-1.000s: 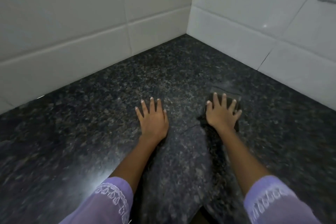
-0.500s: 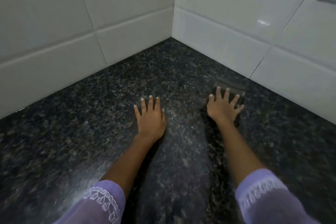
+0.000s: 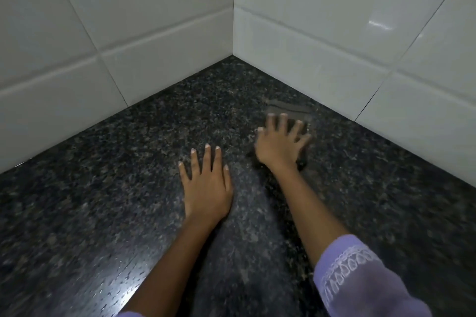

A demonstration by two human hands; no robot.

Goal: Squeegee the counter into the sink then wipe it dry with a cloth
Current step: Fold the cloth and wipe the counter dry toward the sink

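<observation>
My right hand (image 3: 279, 145) lies spread flat on the cloth (image 3: 289, 112), fingers fanned and pressing it to the worktop (image 3: 103, 213), close to the corner where the tiled walls (image 3: 154, 20) meet; the cloth is blurred, so I judge it is mid-stroke. My left hand (image 3: 206, 185) rests open, palm down, on the bare stone just beside, bracing me. To dry well I should keep my palm's weight even, run the cloth right up to the wall joint, then overlap strokes back toward me, where droplets (image 3: 123, 280) shine near the front. No sink is in view.
</observation>
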